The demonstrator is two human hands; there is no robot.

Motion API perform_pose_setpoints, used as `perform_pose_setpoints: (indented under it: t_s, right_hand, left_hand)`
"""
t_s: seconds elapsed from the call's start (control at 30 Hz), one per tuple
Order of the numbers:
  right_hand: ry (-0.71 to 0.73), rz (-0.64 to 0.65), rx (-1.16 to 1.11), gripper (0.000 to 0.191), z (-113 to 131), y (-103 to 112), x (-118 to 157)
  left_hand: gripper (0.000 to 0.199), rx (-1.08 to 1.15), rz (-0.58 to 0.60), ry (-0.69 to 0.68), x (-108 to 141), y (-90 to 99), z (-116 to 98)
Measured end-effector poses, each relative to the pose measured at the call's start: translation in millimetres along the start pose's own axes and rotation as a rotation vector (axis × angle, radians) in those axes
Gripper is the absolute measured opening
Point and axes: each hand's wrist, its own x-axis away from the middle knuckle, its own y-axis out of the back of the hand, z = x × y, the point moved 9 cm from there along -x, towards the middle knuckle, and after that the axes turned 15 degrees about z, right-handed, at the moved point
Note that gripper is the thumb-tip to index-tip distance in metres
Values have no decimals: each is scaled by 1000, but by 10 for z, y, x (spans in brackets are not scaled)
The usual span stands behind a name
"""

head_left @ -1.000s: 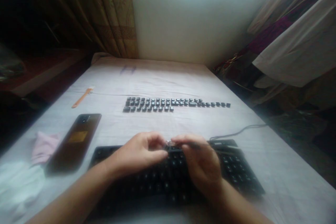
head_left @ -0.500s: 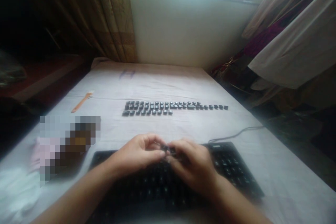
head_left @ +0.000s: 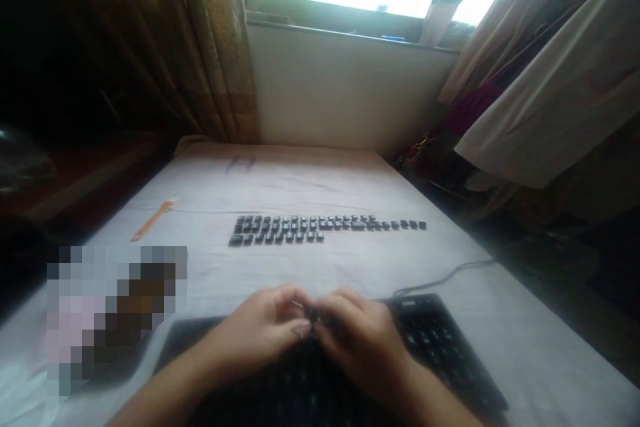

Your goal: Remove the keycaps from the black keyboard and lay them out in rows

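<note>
A black keyboard [head_left: 440,340] lies in front of me, its middle covered by my hands and forearms. My left hand [head_left: 275,317] and my right hand [head_left: 355,327] meet just above it, fingertips pinched together. Between them is a small black keycap [head_left: 314,313], blurred and partly hidden by the fingers. A thin wire-like piece [head_left: 301,330] shows at my left fingertips; its exact form is unclear. Beyond the hands, loose black keycaps [head_left: 285,227] are laid out in rows on the pale sheet.
An orange strap-like strip [head_left: 153,220] rests at the left on the sheet-covered surface [head_left: 280,180]. Nearer is a pixelated object [head_left: 130,313]. The keyboard cable [head_left: 445,277] runs off over the right edge. Curtains [head_left: 210,47] and hanging cloth [head_left: 550,100] flank the window.
The view has tilted up, so everything sits lower and more of the window shows. My hands have come closer together around the small piece.
</note>
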Motion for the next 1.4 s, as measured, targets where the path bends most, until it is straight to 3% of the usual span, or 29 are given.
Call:
perform_pose_setpoints:
  t_s: [0.13, 0.23, 0.33, 0.43, 0.53, 0.8, 1.4]
  right_hand:
    - [-53, -50, -69, 13, -194, 213, -51]
    - [-197, -59, -159, 14, -584, 384, -153]
    - [-477, 55, -183, 20, -1132, 345, -269]
    - [-558, 97, -163, 19, -1473, 265, -411]
    - [-606, 125, -136, 16, -1666, 146, -504]
    - [-659, 197, -61, 19, -1765, -57, -562]
    - [-657, 230, 10, 23, -1749, -99, -583]
  left_hand:
    - [29, -305, -173, -4, 83, 265, -22]
    - [31, -472, -344, 36, 186, 589, 7]
    - [29, -382, -404, 67, 254, 868, 122]
    - [36, -324, -399, 91, 286, 1040, 223]
    - [39, -266, -388, 121, 300, 1138, 334]
    - [53, -95, -427, 207, 298, 1221, 566]
    - [54, -21, -408, 216, 273, 1241, 628]
